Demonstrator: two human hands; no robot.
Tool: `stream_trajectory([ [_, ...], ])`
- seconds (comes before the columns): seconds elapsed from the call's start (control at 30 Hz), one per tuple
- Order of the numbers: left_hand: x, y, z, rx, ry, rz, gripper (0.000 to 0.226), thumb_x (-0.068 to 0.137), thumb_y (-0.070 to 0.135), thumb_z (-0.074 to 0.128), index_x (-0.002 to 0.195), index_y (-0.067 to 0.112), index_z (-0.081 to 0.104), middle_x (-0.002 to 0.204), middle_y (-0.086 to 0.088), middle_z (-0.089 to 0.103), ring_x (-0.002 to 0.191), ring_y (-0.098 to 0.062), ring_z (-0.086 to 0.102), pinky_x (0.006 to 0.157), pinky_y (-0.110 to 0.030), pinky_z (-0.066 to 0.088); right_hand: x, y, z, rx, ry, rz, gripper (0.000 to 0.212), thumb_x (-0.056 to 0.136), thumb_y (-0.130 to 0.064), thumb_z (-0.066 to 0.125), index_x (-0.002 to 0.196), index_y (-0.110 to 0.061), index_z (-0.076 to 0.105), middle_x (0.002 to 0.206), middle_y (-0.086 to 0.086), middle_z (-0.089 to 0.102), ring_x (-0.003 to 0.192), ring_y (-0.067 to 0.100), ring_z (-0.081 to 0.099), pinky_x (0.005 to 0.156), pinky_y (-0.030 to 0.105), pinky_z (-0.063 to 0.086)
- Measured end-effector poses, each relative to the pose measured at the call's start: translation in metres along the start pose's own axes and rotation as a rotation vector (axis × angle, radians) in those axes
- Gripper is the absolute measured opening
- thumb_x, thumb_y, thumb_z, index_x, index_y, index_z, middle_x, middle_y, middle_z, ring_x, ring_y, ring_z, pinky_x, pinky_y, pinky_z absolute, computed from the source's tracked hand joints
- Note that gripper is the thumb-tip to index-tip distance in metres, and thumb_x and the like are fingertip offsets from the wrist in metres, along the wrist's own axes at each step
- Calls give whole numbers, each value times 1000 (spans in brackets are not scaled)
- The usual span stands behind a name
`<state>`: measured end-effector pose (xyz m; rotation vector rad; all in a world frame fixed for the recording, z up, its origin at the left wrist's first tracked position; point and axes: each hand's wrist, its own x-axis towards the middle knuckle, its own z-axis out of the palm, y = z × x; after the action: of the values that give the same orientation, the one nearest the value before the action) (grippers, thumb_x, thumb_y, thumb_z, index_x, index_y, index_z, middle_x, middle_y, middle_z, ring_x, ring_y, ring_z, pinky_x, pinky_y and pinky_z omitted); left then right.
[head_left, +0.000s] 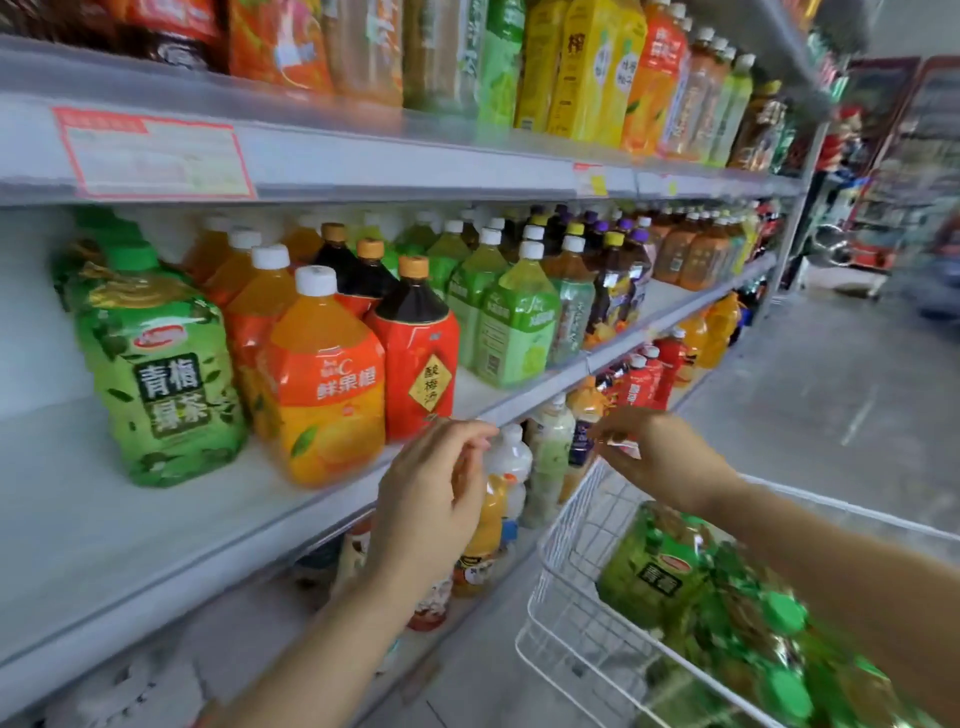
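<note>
Reach logged at the red plum-drink bottle (415, 358).
I see my left hand (431, 493) just below it, loosely curled, empty; my right hand (654, 457) lower right of it, blurred, grip unclear.

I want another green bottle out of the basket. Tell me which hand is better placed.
Right, probably: the right hand hangs over the basket of green bottles; the left hand is at the shelf edge.
</note>
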<state>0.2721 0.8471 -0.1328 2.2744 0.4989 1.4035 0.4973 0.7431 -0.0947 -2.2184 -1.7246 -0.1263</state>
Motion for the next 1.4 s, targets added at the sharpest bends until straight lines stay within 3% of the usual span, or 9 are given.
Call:
stream_trajectory([
  [0.13, -9, -1, 59, -38, -215, -84, 19, 89, 16, 54, 103, 25, 64, 99, 18, 61, 93, -1, 57, 79, -15, 44, -29, 66, 3, -101, -225, 294, 36, 90, -35, 57, 124, -23, 56, 125, 0, 59, 106, 16, 58, 89, 29, 47],
  [0.3, -22, -6, 98, -126, -411, -155, 22, 91, 14, 55, 108, 27, 64, 106, 17, 60, 99, 6, 52, 79, -4, 39, -41, 102, 35, -76, -355, 395, 58, 87, -54, 53, 135, -24, 41, 128, 6, 53, 110, 21, 53, 95, 35, 44],
  [0.53, -34, -8, 116, -101, -486, -120, 27, 96, 14, 44, 108, 23, 66, 93, 32, 52, 100, 21, 43, 80, 0, 33, -37, 103, 69, 87, -223, 449, 33, 86, -50, 57, 100, -26, 40, 91, -1, 56, 72, 13, 58, 55, 25, 47],
  [0.67, -33, -6, 109, -88, -549, -132, 27, 97, 12, 43, 112, 22, 64, 96, 23, 57, 103, 22, 40, 80, -1, 33, -40, 92, 64, -31, -193, 440, 31, 90, -54, 47, 93, -24, 40, 80, 0, 61, 69, 15, 58, 56, 32, 51],
  [0.87, -25, 15, 80, -84, -654, -225, 25, 94, 24, 54, 116, 37, 55, 109, 29, 47, 103, 11, 47, 81, 0, 35, -35, 53, 11, -65, -39, 266, 28, 84, -51, 55, 83, -25, 46, 67, -8, 56, 59, 10, 55, 48, 25, 40],
  [1.07, 19, 63, 16, -355, -338, -215, 36, 87, 28, 64, 111, 46, 45, 116, 19, 54, 107, 10, 49, 92, -15, 38, -21, -25, -93, 284, 232, -52, 21, 78, -26, 72, 71, -17, 53, 52, -7, 51, 45, 6, 46, 45, 20, 37],
  [1.2, 37, 83, -42, -373, -294, -183, 58, 74, 64, 63, 122, 58, 31, 131, 29, 41, 121, 11, 40, 97, -19, 38, -21, -93, -130, 529, 216, -257, 20, 78, -19, 72, 76, -8, 56, 54, -5, 53, 47, 3, 45, 46, 15, 37],
  [1.3, 29, 84, -83, -438, -245, -173, 69, 64, 63, 67, 125, 54, 36, 129, 32, 46, 122, 7, 44, 98, -22, 40, -21, -139, -133, 631, 214, -388, 27, 74, -28, 70, 77, -6, 56, 65, 20, 56, 53, 8, 46, 49, 19, 37],
  [1.4, 10, 78, -120, -484, -225, -192, 71, 56, 68, 74, 119, 59, 42, 125, 26, 56, 119, 1, 52, 95, -19, 42, -16, -178, -119, 725, 170, -506, 26, 77, -31, 75, 74, -14, 56, 66, 14, 54, 56, 8, 47, 51, 20, 38],
])
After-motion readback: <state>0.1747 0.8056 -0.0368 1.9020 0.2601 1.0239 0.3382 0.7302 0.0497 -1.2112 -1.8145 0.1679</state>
